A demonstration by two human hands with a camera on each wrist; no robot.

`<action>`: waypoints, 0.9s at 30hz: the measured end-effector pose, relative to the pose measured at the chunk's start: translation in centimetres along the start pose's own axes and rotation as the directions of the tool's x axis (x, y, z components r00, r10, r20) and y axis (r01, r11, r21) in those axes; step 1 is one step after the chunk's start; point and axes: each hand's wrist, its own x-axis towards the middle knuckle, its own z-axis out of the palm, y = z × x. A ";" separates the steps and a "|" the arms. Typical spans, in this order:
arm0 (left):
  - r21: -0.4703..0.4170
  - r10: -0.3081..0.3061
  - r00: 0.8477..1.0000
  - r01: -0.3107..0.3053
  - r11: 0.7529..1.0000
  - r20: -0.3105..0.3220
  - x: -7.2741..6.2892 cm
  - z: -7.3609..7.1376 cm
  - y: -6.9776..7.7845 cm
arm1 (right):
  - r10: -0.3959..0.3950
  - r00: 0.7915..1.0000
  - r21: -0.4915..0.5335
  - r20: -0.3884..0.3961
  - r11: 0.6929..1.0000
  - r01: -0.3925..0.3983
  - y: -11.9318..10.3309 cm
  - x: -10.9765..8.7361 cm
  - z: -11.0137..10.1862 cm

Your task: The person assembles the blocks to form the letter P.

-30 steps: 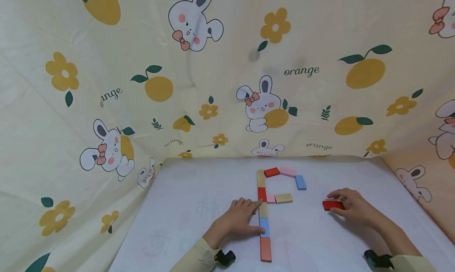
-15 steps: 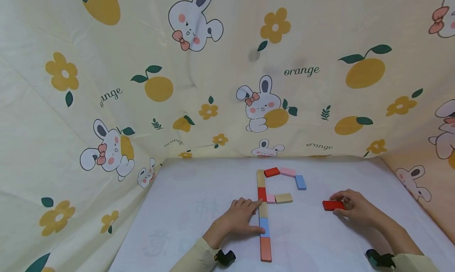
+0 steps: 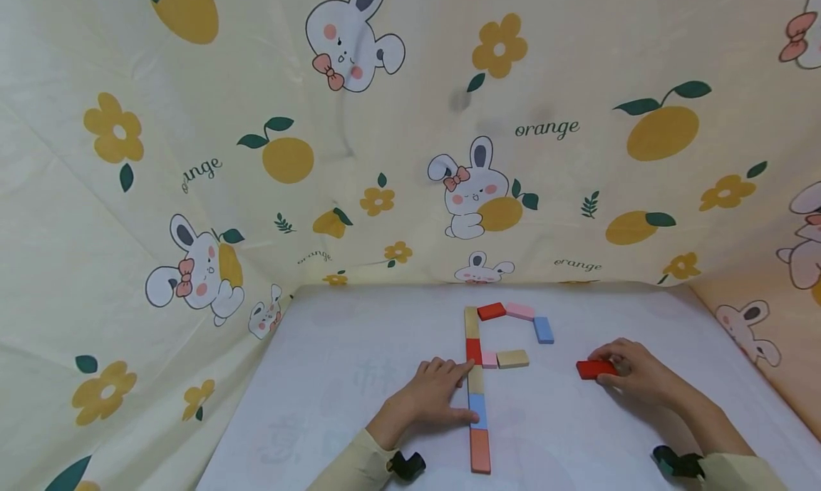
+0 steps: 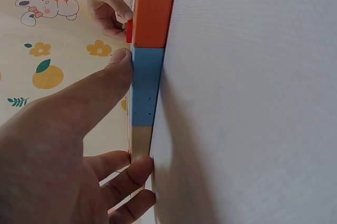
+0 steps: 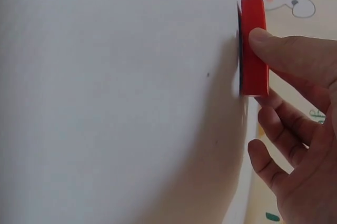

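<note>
My right hand [image 3: 638,370] pinches a red block [image 3: 594,370] between thumb and fingers, right of the laid-out blocks. In the right wrist view the thumb lies along the long side of this red block [image 5: 254,56], low over the white surface. My left hand [image 3: 430,391] rests at a vertical column of blocks. Its index fingertip touches the column's red block [image 3: 473,351], and its thumb reaches the blue block [image 3: 477,411]. Between those two sits a wooden block [image 3: 475,379]; an orange-red block [image 3: 479,451] forms the near end. In the left wrist view several fingertips bear against the column's wooden block [image 4: 140,142].
A wooden block [image 3: 471,323] tops the column. From it a red block [image 3: 491,311], a pink block [image 3: 520,311] and a blue block [image 3: 543,330] curve right. Lower, a pink block [image 3: 489,360] and a wooden block [image 3: 513,359] extend rightward. A patterned cloth [image 3: 410,192] hangs behind the white tabletop [image 3: 333,334].
My right hand first slides back a little along the red block, then shifts slightly left together with it. The left hand and the laid-out blocks stay in place.
</note>
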 end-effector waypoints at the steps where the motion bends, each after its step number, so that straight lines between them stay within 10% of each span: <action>1: 0.001 -0.001 1.000 0.001 1.000 0.001 0.0 0.0 0.0 | -0.002 1.000 -0.003 -0.002 1.000 0.002 -0.1 0.1 0.1; 27: 0.012 -0.015 1.000 0.014 1.000 0.013 -0.1 -0.4 0.3 | -0.163 0.986 0.010 0.018 0.987 0.163 -3.8 4.0 1.6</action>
